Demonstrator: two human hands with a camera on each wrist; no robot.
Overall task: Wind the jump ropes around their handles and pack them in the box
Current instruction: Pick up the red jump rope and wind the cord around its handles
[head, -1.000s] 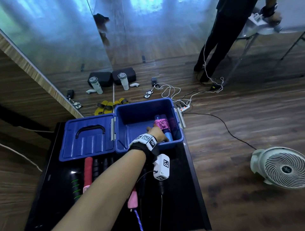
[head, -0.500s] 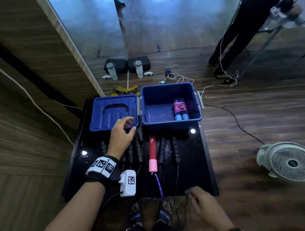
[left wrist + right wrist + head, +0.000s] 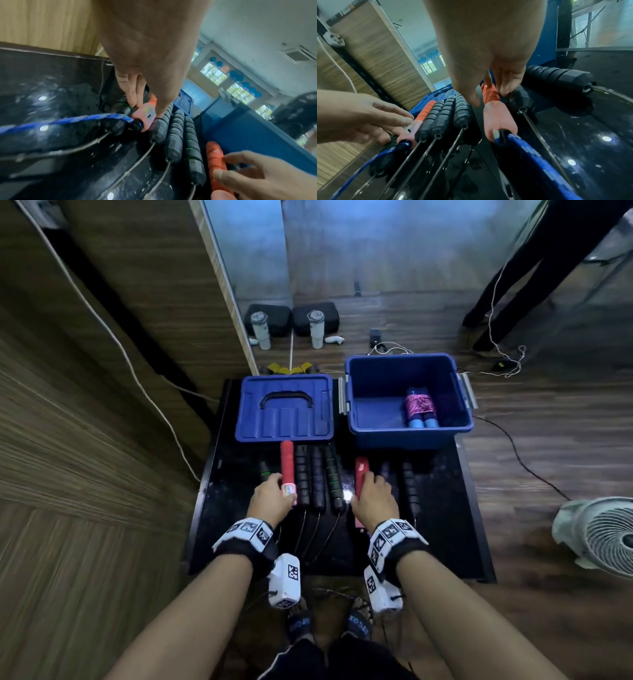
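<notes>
- Left hand (image 3: 270, 498) pinches one red-and-pink ribbed handle (image 3: 287, 465) beside the black foam handles (image 3: 317, 479); right hand (image 3: 374, 498) pinches its twin (image 3: 360, 474), mid-table.
- Lift both together so the blue braided rope (image 3: 530, 151) clears the neighbouring cords.
- One wound rope (image 3: 420, 407) lies in the open blue plastic box (image 3: 363, 381) at the far right corner.

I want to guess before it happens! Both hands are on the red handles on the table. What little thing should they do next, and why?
Probably lift both red handles together. The left hand pinches one red handle, the right hand the other, and a blue rope runs from each. Both lie on the black table, not yet wound.
</notes>
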